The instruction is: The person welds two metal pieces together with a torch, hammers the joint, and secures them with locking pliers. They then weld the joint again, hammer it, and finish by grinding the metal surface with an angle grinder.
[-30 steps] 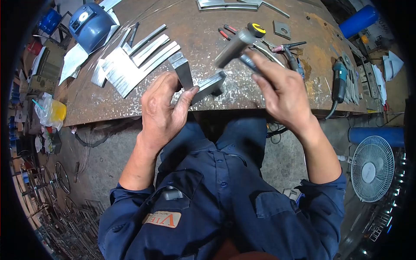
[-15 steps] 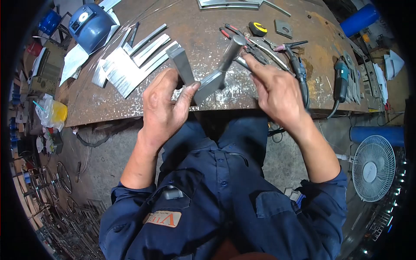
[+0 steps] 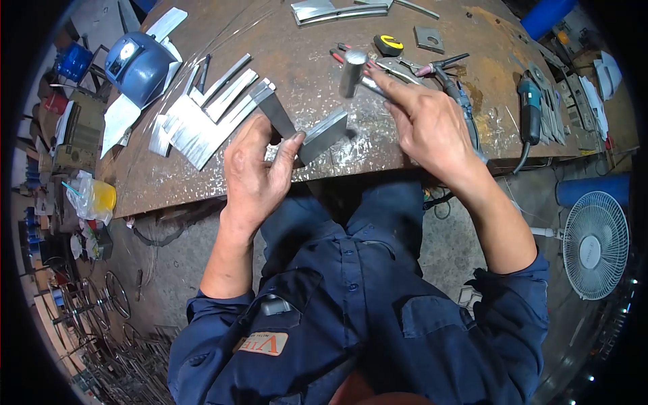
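Observation:
My left hand [image 3: 258,158] is closed on a V-shaped metal bracket [image 3: 325,137], thumb pressed at the inner corner. One arm of the bracket leans up toward the far left, and the other points to the right. In my right hand [image 3: 432,128] is a hammer, its index finger stretched along the handle. The steel hammer head [image 3: 352,74] hangs just beyond the bracket's right arm, apart from it. Most of the handle is hidden by my fingers.
Flat metal plates and strips [image 3: 196,131] lie left on the rusty steel table [image 3: 297,50], near a welding helmet [image 3: 143,71]. Beyond my right hand are a tape measure [image 3: 388,45], a square plate [image 3: 428,39], a welding torch [image 3: 442,74] and an angle grinder [image 3: 530,108].
The hammer head has lifted off the bracket's right arm, leaving a gap. My left hand still grips the bracket. The whole view has shifted slightly.

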### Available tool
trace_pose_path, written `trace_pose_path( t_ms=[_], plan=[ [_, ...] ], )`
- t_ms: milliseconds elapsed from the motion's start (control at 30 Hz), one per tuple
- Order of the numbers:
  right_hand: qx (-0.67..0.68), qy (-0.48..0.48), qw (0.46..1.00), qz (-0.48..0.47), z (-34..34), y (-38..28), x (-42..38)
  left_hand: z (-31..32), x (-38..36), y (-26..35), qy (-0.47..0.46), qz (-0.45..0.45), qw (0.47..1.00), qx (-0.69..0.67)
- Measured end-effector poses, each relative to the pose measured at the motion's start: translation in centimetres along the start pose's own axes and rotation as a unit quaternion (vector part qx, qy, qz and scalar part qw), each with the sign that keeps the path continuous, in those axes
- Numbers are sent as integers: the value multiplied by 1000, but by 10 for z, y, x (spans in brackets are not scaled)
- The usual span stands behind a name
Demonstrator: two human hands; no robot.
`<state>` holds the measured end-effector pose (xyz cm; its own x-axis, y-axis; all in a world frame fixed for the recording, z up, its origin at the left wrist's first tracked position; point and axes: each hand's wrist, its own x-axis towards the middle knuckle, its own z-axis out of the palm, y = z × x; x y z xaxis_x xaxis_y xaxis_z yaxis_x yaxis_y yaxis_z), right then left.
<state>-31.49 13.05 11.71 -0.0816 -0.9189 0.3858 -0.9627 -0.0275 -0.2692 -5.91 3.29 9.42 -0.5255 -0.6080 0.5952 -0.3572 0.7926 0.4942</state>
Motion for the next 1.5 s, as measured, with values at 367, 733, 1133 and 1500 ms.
trace_pose_path(
  t_ms=[367,733,1133,1500],
  plan=[
    [-60,212,975,6,86,34,-29,-7,-26,-21,13,-87,991,-105],
    [692,-69,693,188,137,-56,-21,-25,-109,-74,155,-359,801,-454],
    [545,14,833,93,122,-41,-21,14,-93,-26,129,-339,899,-246],
    [482,141,854,136,126,-88,-60,24,-96,-20,83,-331,915,-216]
  ],
)
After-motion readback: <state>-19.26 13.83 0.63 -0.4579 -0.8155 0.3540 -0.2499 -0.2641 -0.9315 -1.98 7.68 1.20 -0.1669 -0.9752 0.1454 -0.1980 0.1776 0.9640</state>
